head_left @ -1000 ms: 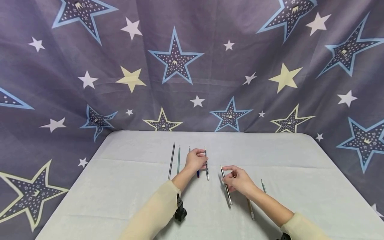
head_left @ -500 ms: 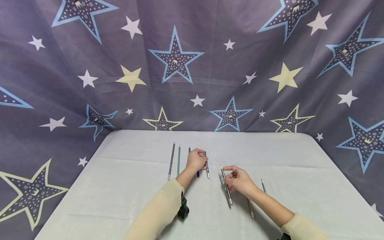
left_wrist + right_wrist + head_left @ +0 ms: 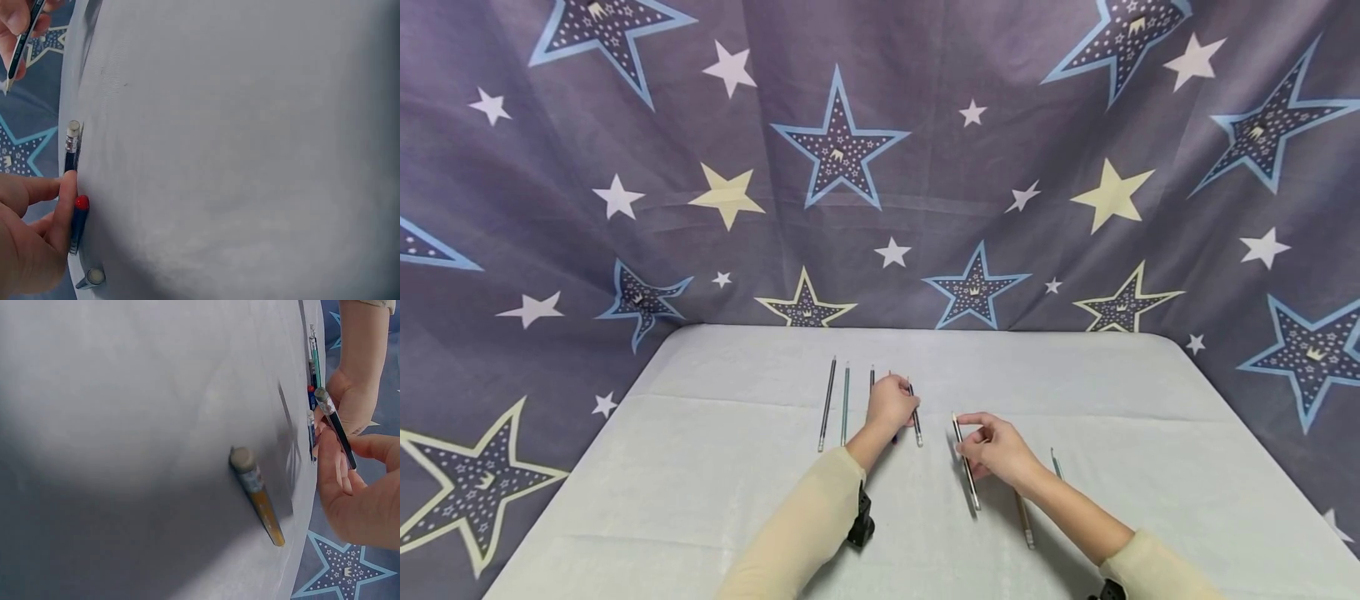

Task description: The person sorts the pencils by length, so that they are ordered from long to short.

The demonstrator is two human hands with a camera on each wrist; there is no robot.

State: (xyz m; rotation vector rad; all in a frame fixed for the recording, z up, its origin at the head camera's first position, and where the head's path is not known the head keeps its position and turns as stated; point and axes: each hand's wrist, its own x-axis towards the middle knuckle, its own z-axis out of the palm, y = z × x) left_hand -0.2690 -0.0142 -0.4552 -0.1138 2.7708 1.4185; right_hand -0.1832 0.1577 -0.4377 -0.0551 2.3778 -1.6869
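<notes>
Starry backdrop [image 3: 925,233] behind pale table [image 3: 1150,450]

Star-patterned purple curtain [image 3: 925,200] behind pale cloth-covered table [image 3: 1037,375].

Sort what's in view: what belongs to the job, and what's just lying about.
Likely the job:
left hand, pinching a navy pencil
right hand, pinching a black pencil
leftmost pencil, green pencil, third pencil from left, red-ended blue pencil
farther right: brown pencil, teal pencil

Just there:
star-patterned backdrop
white-covered table
black wrist camera
</notes>
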